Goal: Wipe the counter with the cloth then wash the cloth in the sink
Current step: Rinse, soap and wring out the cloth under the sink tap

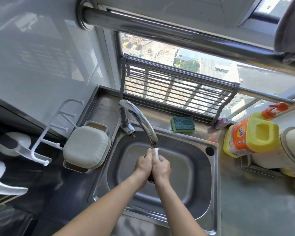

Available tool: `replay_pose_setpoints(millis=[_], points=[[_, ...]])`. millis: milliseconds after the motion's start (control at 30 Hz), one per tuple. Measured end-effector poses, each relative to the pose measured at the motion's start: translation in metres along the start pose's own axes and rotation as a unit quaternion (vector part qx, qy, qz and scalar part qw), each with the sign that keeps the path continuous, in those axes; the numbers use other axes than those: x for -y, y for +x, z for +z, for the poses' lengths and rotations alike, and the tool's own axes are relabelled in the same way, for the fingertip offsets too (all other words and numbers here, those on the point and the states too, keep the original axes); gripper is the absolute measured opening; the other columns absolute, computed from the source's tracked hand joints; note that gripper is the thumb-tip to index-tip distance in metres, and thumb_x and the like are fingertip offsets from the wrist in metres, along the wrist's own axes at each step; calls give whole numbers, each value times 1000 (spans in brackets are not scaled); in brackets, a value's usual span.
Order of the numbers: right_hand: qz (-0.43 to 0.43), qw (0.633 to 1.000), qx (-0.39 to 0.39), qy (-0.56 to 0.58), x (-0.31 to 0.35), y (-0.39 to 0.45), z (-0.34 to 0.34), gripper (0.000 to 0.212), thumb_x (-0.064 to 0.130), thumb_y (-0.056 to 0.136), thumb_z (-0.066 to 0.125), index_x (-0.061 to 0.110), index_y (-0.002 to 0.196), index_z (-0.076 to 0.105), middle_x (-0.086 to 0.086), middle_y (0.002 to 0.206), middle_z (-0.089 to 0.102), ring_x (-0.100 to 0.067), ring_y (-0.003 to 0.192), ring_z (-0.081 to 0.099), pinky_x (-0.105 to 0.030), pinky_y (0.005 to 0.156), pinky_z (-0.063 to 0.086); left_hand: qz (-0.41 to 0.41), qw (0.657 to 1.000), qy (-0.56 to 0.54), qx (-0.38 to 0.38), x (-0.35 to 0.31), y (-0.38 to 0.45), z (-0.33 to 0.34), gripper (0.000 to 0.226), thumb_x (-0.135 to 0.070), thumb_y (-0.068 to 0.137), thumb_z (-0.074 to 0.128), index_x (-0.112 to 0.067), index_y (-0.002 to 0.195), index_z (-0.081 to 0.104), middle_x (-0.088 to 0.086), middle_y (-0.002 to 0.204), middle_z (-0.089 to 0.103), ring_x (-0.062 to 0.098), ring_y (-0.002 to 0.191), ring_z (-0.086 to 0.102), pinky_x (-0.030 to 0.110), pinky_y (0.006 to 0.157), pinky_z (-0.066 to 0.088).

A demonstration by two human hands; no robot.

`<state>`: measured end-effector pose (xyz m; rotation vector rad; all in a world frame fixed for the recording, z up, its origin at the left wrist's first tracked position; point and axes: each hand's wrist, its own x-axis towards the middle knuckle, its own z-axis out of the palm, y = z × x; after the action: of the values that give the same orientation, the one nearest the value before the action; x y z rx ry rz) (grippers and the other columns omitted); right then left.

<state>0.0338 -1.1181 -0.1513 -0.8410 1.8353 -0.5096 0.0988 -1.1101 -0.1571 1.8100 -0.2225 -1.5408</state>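
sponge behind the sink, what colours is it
The rectangular scouring sponge has a dark teal-green top pad over a light green body, seen in the head view.

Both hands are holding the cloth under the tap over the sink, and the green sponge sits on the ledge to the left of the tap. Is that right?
Not quite. The head view shows the green sponge on the ledge to the right of the tap, not the left. The rest holds: the left hand and right hand hold the cloth under the tap, over the sink.
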Motion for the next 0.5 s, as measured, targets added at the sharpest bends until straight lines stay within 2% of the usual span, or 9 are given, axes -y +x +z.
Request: replay_pose_setpoints(millis=[100, 167, 267, 333, 400, 433, 467, 500], points=[[3, 1000, -23, 4, -2, 1, 1, 48, 58, 85, 66, 14, 64, 69, 0, 62, 70, -27, 72, 68, -43, 75, 57, -12, 1000, -23, -6, 1, -1, 5, 45, -54, 83, 60, -15, 70, 78, 5, 76, 77, 26, 76, 74, 43, 75, 60], [-9, 1000, -18, -17, -1, 2, -1, 46, 55, 87, 64, 15, 64, 68, -2, 63, 71, -28, 74, 69, -42, 73, 57, -5, 1000, -12, -2, 3, 0, 4, 42, -49, 84, 59, -13, 73, 78, 5, 78, 78, 26, 78, 75, 42, 74, 61], [-40, 997, -3, -63, 3, 7, -12, 46, 46, 96, 54, 13, 65, 66, -9, 76, 73, -34, 85, 65, -39, 79, 50, 74, 994, 43, 72, 5, 3, -3, 43, -30, 102, 45, -11, 74, 70, -3, 74, 73, 15, 76, 68, 28, 70, 54], [-66, 995, 1, -78, 1, 14, -18, 47, 43, 100, 49, 16, 64, 63, -7, 77, 72, -33, 88, 64, -40, 82, 48, 98, 986, 31, 131, 3, 1, -8, 34, -25, 107, 39, -14, 82, 59, -8, 74, 66, 6, 73, 58, 18, 67, 47], [-73, 996, 8, -48, -3, 16, -18, 39, 41, 101, 49, 19, 70, 58, -4, 79, 69, -33, 90, 64, -45, 87, 49, 84, 988, 56, 120, 3, 5, -15, 19, -30, 105, 45, -16, 94, 52, -2, 88, 61, 7, 76, 55, 16, 64, 47], [-66, 998, 10, -3, -6, 17, -16, 29, 39, 99, 52, 20, 77, 58, -4, 83, 68, -34, 92, 64, -49, 90, 50, 60, 988, 84, 112, 2, 7, -20, 17, -35, 103, 47, -18, 101, 51, 1, 96, 61, 10, 80, 58, 19, 62, 51], [-42, 997, 24, 61, -6, 12, -15, 14, 32, 97, 56, 21, 88, 58, -6, 90, 67, -32, 95, 64, -51, 94, 50, 6, 989, 89, 120, 0, 6, -23, 23, -43, 101, 47, -22, 108, 53, 4, 104, 64, 16, 84, 63, 25, 60, 55], [-17, 989, 50, 135, -6, 8, -15, 9, 21, 93, 61, 20, 101, 57, -8, 98, 67, -30, 97, 64, -51, 97, 50, -52, 986, 76, 137, 1, 6, -26, 32, -52, 98, 44, -26, 113, 56, 7, 109, 68, 22, 87, 68, 31, 58, 58]])
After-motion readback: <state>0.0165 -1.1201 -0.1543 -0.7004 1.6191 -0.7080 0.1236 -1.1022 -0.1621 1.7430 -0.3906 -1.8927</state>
